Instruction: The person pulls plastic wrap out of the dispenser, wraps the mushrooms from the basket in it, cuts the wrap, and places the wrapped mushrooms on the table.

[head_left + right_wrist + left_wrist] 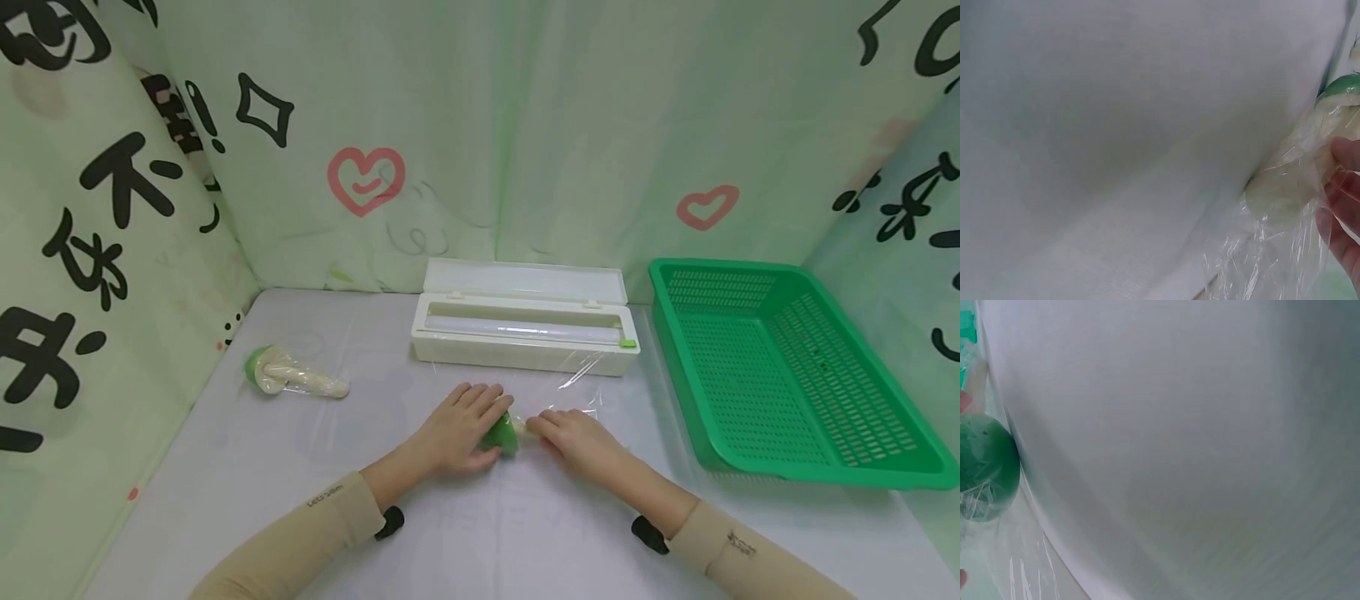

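Observation:
A mushroom-shaped piece with a green cap (pixel 504 434) and a pale stem (pixel 1275 187) lies on the table between my hands. My left hand (pixel 459 432) holds the cap, fingers over the far side and thumb on the near side. Around the stem hangs crinkled clear cling film (pixel 1260 250). At the stem end, my right hand (pixel 581 448) pinches the film between thumb and fingers. In the left wrist view the cap shows film over its lower part. Most of the stem is hidden behind the right fingers in the head view.
Behind the hands stands a white cling film dispenser (pixel 525 354) with its lid raised and a roll inside. Another film-wrapped, green-capped mushroom shape (pixel 307 377) lies at the left. A green plastic basket (pixel 678 400) occupies the right side. Printed curtains enclose the white-covered table.

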Action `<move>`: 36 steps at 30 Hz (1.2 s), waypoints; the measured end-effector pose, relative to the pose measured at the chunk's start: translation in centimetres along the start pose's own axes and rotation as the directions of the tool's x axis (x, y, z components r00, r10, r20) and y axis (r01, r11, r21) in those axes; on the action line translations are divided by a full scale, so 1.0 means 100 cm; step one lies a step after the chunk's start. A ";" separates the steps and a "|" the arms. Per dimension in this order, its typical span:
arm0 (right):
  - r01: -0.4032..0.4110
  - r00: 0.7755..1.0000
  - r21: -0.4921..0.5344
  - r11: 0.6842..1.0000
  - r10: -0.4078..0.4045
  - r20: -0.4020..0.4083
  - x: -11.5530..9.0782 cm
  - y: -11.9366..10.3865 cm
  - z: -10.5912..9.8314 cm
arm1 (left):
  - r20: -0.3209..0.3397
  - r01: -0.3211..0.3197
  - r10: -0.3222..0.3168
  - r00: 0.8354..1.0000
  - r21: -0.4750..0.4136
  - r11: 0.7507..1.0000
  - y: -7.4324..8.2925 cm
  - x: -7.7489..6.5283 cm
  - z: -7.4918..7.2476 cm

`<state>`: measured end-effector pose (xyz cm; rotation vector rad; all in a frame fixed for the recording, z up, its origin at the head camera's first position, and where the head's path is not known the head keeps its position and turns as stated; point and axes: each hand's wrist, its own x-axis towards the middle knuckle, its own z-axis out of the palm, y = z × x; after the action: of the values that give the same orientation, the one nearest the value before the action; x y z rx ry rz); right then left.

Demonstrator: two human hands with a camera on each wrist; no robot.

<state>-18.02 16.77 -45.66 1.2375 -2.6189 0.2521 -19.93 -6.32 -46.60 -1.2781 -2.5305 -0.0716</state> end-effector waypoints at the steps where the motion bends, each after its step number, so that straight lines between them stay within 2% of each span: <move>1: -0.005 1.000 0.006 1.000 0.005 0.007 0.001 0.001 0.000 | -0.044 -0.034 0.035 0.998 0.019 0.999 0.000 0.000 0.000; 4: -0.019 1.000 0.032 0.999 0.018 0.025 0.004 0.003 -0.001 | -0.143 -0.121 0.132 0.981 0.083 0.989 0.000 0.002 0.000; 7: -0.035 0.998 0.054 0.998 0.033 0.045 0.007 0.005 -0.001 | -0.164 -0.153 0.167 0.972 0.099 0.983 0.002 0.002 0.001; 12: -0.064 0.995 0.080 0.995 0.058 0.081 0.010 0.011 -0.001 | -0.095 -0.092 0.100 0.990 0.080 0.992 0.004 0.002 0.004; 16: -0.074 0.994 0.090 0.993 0.066 0.089 0.013 0.015 -0.002 | -0.066 -0.038 0.042 0.997 0.057 0.998 0.005 0.003 0.006; 24: -0.125 0.982 0.115 0.985 0.107 0.154 0.017 0.020 -0.002 | -0.103 0.011 -0.006 0.995 0.048 0.999 0.002 0.011 0.013; 30: -0.135 0.982 0.118 0.984 0.117 0.149 0.016 0.024 -0.001 | -0.115 0.045 -0.042 0.992 0.026 0.999 0.001 0.015 0.017; 36: -0.175 0.975 0.135 0.975 0.152 0.164 0.015 0.026 0.001 | -0.087 0.090 -0.092 0.992 -0.022 0.996 0.000 0.017 0.017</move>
<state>-20.99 17.29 -45.42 1.1256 -2.8869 0.4040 -21.30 -4.67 -47.75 -1.1401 -2.5169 -0.1680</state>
